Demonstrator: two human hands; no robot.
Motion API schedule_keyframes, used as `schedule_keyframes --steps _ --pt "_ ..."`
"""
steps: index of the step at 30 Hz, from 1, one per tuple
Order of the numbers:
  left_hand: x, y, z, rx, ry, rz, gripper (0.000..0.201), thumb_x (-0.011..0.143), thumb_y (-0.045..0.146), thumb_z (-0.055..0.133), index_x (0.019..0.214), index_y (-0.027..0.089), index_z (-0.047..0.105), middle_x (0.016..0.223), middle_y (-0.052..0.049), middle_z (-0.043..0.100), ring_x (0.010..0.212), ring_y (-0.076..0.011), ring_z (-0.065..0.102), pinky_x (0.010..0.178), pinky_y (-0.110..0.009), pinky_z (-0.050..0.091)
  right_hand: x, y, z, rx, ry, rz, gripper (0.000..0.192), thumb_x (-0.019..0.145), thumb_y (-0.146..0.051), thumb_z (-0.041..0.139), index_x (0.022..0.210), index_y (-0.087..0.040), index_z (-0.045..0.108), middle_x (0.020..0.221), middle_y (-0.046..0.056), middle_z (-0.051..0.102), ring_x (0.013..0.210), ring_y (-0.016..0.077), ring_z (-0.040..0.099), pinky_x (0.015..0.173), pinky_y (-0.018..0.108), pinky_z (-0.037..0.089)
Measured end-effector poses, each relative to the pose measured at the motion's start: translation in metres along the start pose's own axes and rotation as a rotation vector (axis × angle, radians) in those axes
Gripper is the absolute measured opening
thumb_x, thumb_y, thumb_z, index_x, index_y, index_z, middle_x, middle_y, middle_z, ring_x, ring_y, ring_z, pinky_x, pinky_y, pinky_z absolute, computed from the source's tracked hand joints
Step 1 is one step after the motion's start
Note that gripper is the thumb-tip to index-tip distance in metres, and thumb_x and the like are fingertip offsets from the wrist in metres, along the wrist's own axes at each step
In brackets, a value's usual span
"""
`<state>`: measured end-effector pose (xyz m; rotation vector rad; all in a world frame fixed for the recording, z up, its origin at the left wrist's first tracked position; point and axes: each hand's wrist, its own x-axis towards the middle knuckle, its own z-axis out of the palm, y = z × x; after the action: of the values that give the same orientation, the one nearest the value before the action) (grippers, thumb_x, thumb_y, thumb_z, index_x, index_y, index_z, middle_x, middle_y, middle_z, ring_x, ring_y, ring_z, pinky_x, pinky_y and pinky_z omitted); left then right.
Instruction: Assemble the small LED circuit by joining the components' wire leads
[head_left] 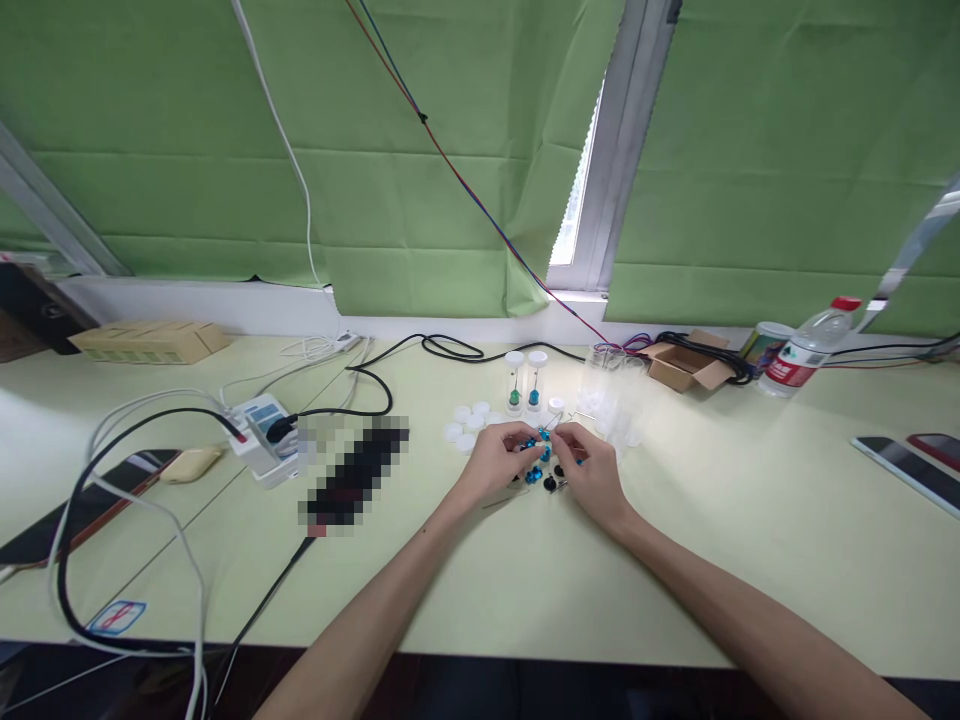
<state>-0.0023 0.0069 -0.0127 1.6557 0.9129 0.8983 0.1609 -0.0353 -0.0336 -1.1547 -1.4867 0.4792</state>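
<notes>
Small shiny blue parts [534, 474] lie in a loose cluster on the table between my two hands. My left hand [495, 458] is closed in a pinch, with a small blue part at its fingertips. Close beside it, my right hand [594, 474] also has its fingers pressed together; what they hold is too small and covered to make out. Black round parts [550, 483] with metal bits lie just below the fingertips. A thin metal pin [504, 498] rests near my left wrist.
White round caps [466, 443] lie left of the hands. Behind stand two capped clear vials [534, 385] with coloured pieces inside; more clear vials [615, 400] are to the right. A bottle [802, 355], an open carton [686, 362], cables and a power strip [262, 440] surround the area.
</notes>
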Motion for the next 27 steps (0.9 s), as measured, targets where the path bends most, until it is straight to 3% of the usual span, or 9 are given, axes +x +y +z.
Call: schedule_keyframes --steps 19,27 --pt "-0.0032 0.0012 0.0012 0.14 -0.017 0.086 0.027 0.076 0.041 0.068 0.086 0.016 0.072 0.077 -0.004 0.068 0.063 -0.0133 0.053 0.059 -0.025 0.041 0.0027 0.0053 -0.0002 -0.171 -0.025 -0.03 0.023 0.093 -0.031 0.049 0.082 -0.018 0.065 0.068 0.002 0.061 0.057 0.0147 0.048 0.057 0.027 0.04" --pt "-0.0017 -0.0022 0.0004 0.346 0.088 0.181 0.02 0.079 0.034 0.065 0.086 0.017 0.072 0.076 -0.003 0.069 0.066 -0.0144 0.056 0.062 -0.026 0.043 0.0022 0.0056 0.0001 -0.18 -0.039 -0.037 0.023 0.092 -0.031 0.05 0.083 -0.018 0.065 0.067 0.002 0.062 0.056 0.015 0.051 0.058 0.027 0.042"
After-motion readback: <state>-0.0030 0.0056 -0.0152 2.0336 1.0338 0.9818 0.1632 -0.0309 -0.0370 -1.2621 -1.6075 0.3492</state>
